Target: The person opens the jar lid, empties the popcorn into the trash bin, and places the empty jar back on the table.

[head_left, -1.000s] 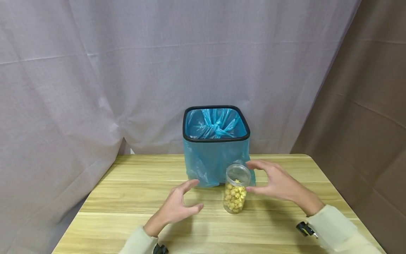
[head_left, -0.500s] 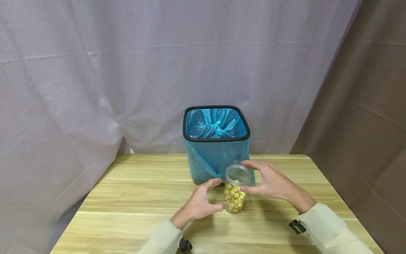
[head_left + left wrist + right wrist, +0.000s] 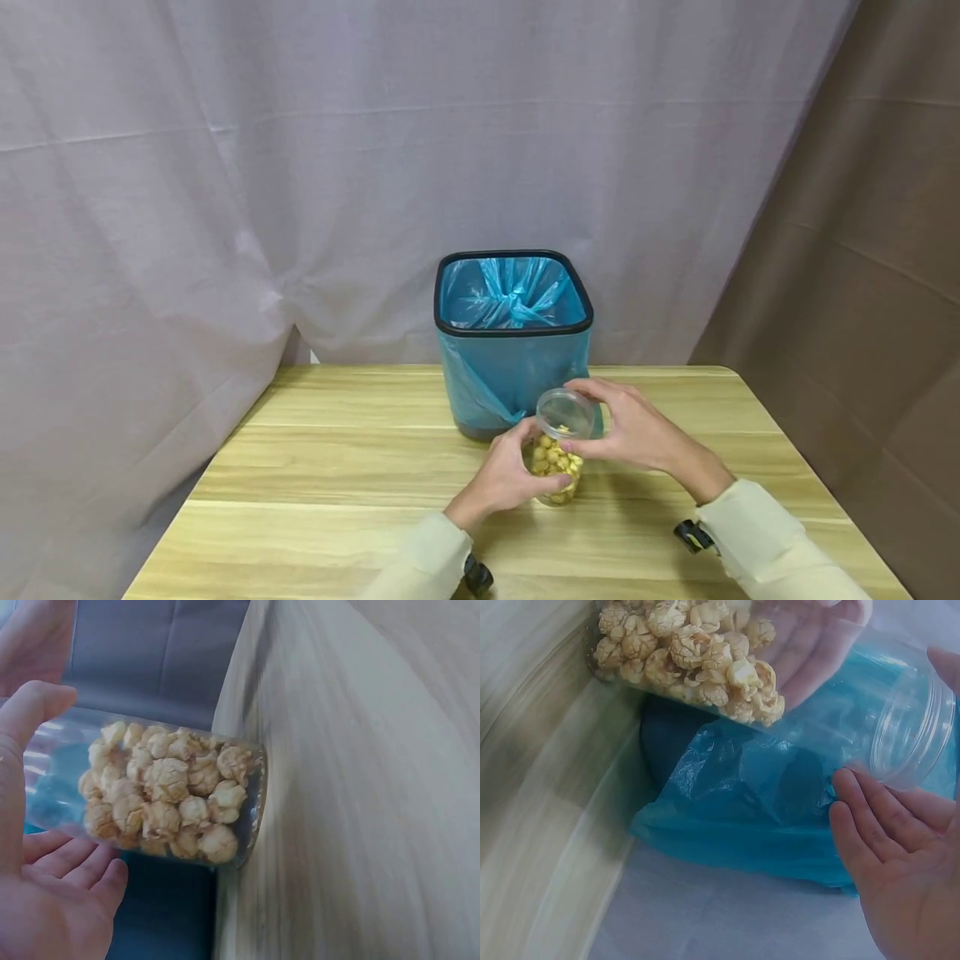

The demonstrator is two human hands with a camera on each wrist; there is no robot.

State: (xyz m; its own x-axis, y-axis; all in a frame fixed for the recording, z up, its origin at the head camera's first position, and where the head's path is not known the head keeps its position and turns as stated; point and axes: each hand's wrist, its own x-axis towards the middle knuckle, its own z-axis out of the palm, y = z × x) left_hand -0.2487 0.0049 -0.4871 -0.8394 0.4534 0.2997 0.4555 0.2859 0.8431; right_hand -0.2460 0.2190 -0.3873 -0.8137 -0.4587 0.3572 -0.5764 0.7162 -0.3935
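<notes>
The left hand [image 3: 506,477] has just reached the popcorn jar [image 3: 166,787], opposite the right hand [image 3: 636,435] by its rim [image 3: 889,731]; both spread around it, contact unclear, flanking it for handling.

There's a pale cream cloth left sleeve [image 3: 427,557], a matching right sleeve [image 3: 768,537], and look, a small black blocky left wrist device [image 3: 477,576], its right-hand twin [image 3: 692,536] flecked yellow!

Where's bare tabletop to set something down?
Bare: the pale striped wooden table left of the left hand, and beyond the right hand, toward the brown curtain. Crowded: around the clear cylindrical plastic popcorn jar: both hands at it, blue-bagged, black-rimmed bin close behind.
</notes>
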